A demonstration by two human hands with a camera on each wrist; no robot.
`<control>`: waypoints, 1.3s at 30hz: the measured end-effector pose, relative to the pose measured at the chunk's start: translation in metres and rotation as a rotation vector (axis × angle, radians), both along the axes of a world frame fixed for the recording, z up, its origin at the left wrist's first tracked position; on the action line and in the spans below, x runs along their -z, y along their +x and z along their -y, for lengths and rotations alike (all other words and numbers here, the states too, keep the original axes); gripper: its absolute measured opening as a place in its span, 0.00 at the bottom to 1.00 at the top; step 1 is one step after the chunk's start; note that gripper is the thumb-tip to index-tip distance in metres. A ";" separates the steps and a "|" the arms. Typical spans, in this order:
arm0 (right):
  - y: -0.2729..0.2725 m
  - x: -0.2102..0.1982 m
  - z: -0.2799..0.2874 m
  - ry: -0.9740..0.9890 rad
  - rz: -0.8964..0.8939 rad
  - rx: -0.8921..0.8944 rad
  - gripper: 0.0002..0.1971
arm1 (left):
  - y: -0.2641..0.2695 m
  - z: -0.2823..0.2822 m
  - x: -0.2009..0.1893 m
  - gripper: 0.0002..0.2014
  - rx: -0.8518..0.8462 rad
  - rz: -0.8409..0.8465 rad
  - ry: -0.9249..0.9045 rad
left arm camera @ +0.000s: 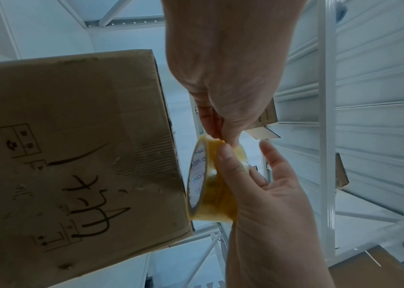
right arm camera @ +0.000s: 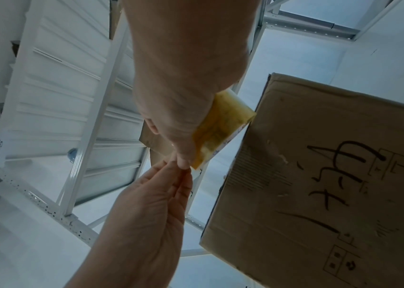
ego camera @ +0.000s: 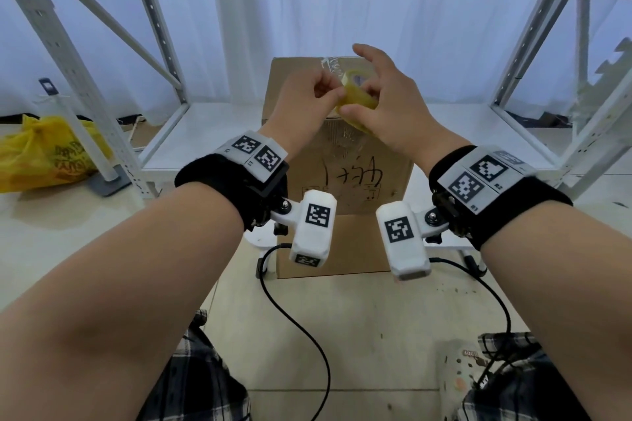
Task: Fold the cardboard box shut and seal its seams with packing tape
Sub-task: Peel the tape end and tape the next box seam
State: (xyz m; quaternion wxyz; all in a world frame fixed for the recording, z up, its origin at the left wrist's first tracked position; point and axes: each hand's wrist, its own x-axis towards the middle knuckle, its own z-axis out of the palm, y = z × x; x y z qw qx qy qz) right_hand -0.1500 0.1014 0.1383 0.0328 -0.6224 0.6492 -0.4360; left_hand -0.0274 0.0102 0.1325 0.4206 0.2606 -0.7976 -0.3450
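Cardboard box (ego camera: 345, 181) standing on the floor (ego camera: 376, 318) w/ top flaps folded down, right in front of a white metal shelf rack (ego camera: 164, 133). Black marker scrawl on the near face, some crinkled tape already on the far top edge. Roll of yellowish packing tape (ego camera: 357, 102) up in the air over the near top edge of the box, between both hands, not touching the cardboard as far as visible.

Right hand (ego camera: 383, 102) gripping the roll: thumb on the near side, curled fingers on the top rim, index finger sticking out free. Left hand (ego camera: 307, 96) closed up tight w/ fingertips pinching at the outer wrap of the roll, prob the tape end but too small to tell. Left wrist view: same roll (left arm camera: 217, 181) edge-on just beside the box corner (left arm camera: 73, 155), left hand (left arm camera: 223, 78) pinching at the top of it, right hand (left arm camera: 265, 187) wrapped round the side. Right wrist view: roll (right arm camera: 220, 130) tucked under the right hand (right arm camera: 183, 87), left hand (right arm camera: 156, 204) w/ fingertips meeting it.

Yellow plastic bag (ego camera: 44, 154) lying on the floor off to the left by the rack leg. Plaid shorts (ego camera: 191, 383) at the bottom edge.
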 end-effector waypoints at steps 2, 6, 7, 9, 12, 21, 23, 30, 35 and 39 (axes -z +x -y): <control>-0.001 -0.001 0.003 -0.010 0.022 -0.008 0.36 | -0.001 -0.001 -0.001 0.02 -0.001 -0.037 0.011; 0.002 -0.004 0.007 -0.030 0.003 0.011 0.27 | 0.000 -0.001 -0.005 0.11 0.060 -0.114 0.093; 0.002 -0.004 0.007 -0.036 -0.012 0.025 0.23 | 0.001 -0.001 -0.007 0.10 0.078 -0.116 0.097; 0.003 -0.005 0.006 -0.091 0.043 0.040 0.14 | 0.004 -0.001 -0.010 0.07 0.116 -0.132 0.090; 0.000 -0.006 0.008 -0.178 0.265 0.059 0.11 | 0.006 -0.003 -0.009 0.05 0.115 -0.124 0.146; 0.015 -0.003 0.003 -0.227 0.362 -0.072 0.13 | -0.004 -0.018 0.003 0.18 0.029 -0.119 0.375; 0.019 0.003 0.001 -0.247 0.363 -0.118 0.10 | -0.006 -0.018 0.006 0.18 0.003 -0.058 0.360; 0.019 0.012 0.001 -0.371 0.432 0.005 0.17 | -0.008 -0.018 0.010 0.18 -0.015 0.061 0.329; 0.018 0.013 0.002 -0.380 0.509 0.072 0.18 | -0.011 -0.018 0.013 0.18 -0.014 0.062 0.382; 0.022 0.020 0.003 -0.426 0.518 0.111 0.23 | -0.009 -0.019 0.010 0.21 -0.011 0.026 0.433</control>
